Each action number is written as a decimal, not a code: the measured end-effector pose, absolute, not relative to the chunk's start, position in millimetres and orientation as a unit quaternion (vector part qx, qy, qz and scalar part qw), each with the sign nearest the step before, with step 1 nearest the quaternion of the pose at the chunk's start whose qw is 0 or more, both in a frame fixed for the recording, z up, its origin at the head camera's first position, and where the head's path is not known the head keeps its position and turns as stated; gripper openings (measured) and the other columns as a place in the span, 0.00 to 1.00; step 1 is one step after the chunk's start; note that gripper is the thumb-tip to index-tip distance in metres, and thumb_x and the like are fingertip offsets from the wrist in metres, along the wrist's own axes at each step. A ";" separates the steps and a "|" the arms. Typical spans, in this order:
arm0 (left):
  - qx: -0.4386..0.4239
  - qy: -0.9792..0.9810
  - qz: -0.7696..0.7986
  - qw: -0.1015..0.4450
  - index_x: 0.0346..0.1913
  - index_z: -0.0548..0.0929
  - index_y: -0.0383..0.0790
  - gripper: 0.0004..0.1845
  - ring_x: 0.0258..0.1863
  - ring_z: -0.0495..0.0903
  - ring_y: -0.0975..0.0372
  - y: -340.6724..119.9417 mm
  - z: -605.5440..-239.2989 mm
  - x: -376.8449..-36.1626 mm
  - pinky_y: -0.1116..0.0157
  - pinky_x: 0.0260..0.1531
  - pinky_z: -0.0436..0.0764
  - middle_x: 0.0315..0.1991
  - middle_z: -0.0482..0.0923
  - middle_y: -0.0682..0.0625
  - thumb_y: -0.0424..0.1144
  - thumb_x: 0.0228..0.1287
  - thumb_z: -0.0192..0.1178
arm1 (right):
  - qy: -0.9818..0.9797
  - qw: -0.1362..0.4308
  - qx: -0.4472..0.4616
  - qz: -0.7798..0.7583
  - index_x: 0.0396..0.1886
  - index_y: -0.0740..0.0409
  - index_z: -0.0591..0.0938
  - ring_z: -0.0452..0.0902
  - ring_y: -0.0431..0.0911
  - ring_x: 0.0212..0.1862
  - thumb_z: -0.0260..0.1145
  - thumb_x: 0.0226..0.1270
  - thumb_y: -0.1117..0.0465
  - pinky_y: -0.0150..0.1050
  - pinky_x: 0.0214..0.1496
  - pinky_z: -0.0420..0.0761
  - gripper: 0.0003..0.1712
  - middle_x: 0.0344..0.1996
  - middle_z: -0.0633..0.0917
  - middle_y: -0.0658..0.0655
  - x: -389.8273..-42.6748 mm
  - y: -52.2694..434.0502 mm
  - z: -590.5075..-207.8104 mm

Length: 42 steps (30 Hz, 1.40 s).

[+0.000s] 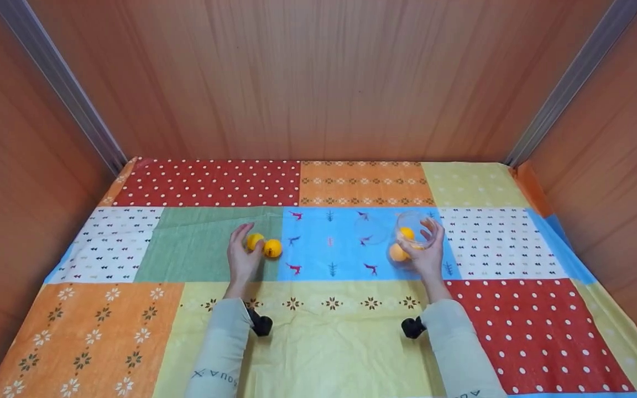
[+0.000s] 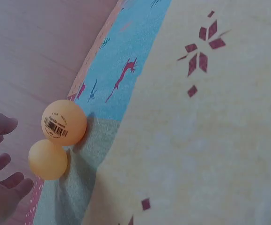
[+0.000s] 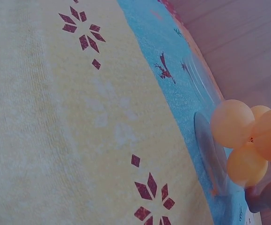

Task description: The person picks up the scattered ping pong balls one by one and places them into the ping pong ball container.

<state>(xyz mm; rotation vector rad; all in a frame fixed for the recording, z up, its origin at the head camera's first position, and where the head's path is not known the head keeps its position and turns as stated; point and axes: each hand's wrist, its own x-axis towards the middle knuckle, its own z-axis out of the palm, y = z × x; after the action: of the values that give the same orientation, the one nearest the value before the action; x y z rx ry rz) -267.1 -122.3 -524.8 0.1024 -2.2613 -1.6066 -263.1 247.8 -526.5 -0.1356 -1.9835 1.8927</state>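
Observation:
Two orange ping-pong balls [image 1: 272,249] sit side by side on the green patch of the cloth; the nearer one in the left wrist view carries dark printing [image 2: 64,123]. Just left of them is my left hand [image 1: 243,260], its fingers spread and loosely bent, with a gap to the balls in the left wrist view. My right hand [image 1: 429,254] grips a clear round container [image 1: 397,221] by its right side, over the blue patch. Inside it are several more orange balls [image 3: 232,123]. Most of the right hand is out of the right wrist view.
A clear round lid-like disc [image 1: 371,230] lies flat on the blue patch, left of the container. Under everything spreads a patchwork tablecloth [image 1: 329,342]. Wood-grain panels [image 1: 318,77] close off the back and both sides.

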 end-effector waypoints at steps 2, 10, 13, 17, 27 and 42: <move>0.040 -0.797 -0.578 0.168 0.56 0.71 0.30 0.22 0.58 0.60 0.49 -125.8 -527.3 -267.2 0.55 0.56 0.62 0.58 0.62 0.38 0.24 0.56 0.56 | -0.706 0.200 -0.044 0.678 0.62 0.61 0.55 0.54 0.58 0.60 0.70 0.43 0.73 0.52 0.60 0.56 0.47 0.59 0.62 0.60 -262.8 247.6 -527.0; 0.033 -0.805 -0.580 0.119 0.57 0.69 0.31 0.24 0.59 0.59 0.48 -135.9 -536.8 -268.1 0.54 0.55 0.64 0.60 0.59 0.38 0.21 0.56 0.54 | -0.703 0.198 -0.049 0.681 0.61 0.60 0.55 0.54 0.58 0.60 0.69 0.43 0.74 0.51 0.61 0.56 0.46 0.59 0.62 0.60 -262.8 246.8 -527.1; 0.025 -0.801 -0.587 0.114 0.57 0.70 0.29 0.24 0.58 0.61 0.46 -136.3 -539.6 -268.0 0.53 0.53 0.66 0.59 0.60 0.36 0.20 0.54 0.55 | -0.698 0.205 -0.042 0.685 0.61 0.61 0.56 0.54 0.59 0.60 0.70 0.42 0.74 0.51 0.60 0.56 0.46 0.59 0.62 0.63 -262.8 245.7 -527.5; 0.014 -0.802 -0.584 0.122 0.55 0.70 0.25 0.24 0.56 0.63 0.44 -136.6 -543.5 -269.1 0.53 0.52 0.66 0.56 0.62 0.34 0.18 0.51 0.56 | -0.696 0.206 -0.039 0.687 0.61 0.62 0.56 0.53 0.59 0.60 0.71 0.42 0.73 0.51 0.60 0.56 0.46 0.59 0.61 0.63 -262.5 244.8 -527.9; 0.032 -0.812 -0.569 0.126 0.54 0.71 0.28 0.22 0.54 0.65 0.48 -132.8 -548.3 -274.5 0.56 0.54 0.65 0.53 0.67 0.36 0.20 0.54 0.55 | -0.704 0.193 -0.055 0.682 0.62 0.60 0.55 0.53 0.58 0.61 0.70 0.44 0.73 0.50 0.61 0.56 0.47 0.60 0.61 0.61 -261.0 244.7 -526.8; 0.056 -0.800 -0.575 0.163 0.53 0.73 0.30 0.21 0.49 0.69 0.49 -130.5 -542.2 -272.8 0.56 0.49 0.70 0.50 0.69 0.38 0.21 0.54 0.57 | -0.694 0.207 -0.037 0.689 0.61 0.64 0.55 0.54 0.60 0.60 0.70 0.42 0.74 0.53 0.61 0.54 0.47 0.59 0.62 0.62 -263.1 246.0 -526.2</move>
<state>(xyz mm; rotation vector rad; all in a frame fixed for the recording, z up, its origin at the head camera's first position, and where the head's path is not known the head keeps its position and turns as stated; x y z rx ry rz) -272.8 -130.5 -542.2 0.1588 -2.2818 -1.6407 -263.1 246.0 -526.2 -0.1020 -1.9334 1.9177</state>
